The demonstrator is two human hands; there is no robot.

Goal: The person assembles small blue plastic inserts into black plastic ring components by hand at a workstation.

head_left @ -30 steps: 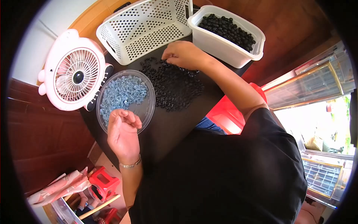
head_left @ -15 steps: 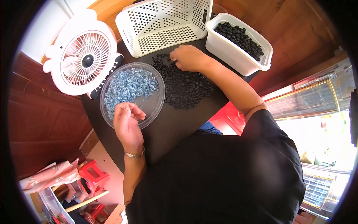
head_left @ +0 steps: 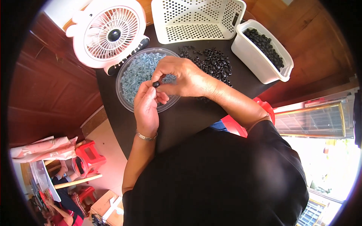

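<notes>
My left hand [head_left: 147, 107] and my right hand [head_left: 181, 77] meet over the near rim of a clear round bowl [head_left: 124, 67] filled with small pale blue-grey metal pieces. Pinched between the fingertips of both hands is a small black ring-shaped part [head_left: 155, 84]. Just beyond my right hand lies a loose heap of the same black parts [head_left: 213, 62] on the black tabletop [head_left: 188, 116].
A white and pink desk fan [head_left: 109, 34] stands at the table's far left. A white perforated basket [head_left: 196, 19] lies behind the heap. A white tub [head_left: 264, 51] holding several black parts sits at the far right. Red plastic stools [head_left: 88, 156] stand on the floor below.
My right hand has left the black heap and come over to the bowl, meeting my left hand with a black part between the fingertips. The view has tilted closer to the table.
</notes>
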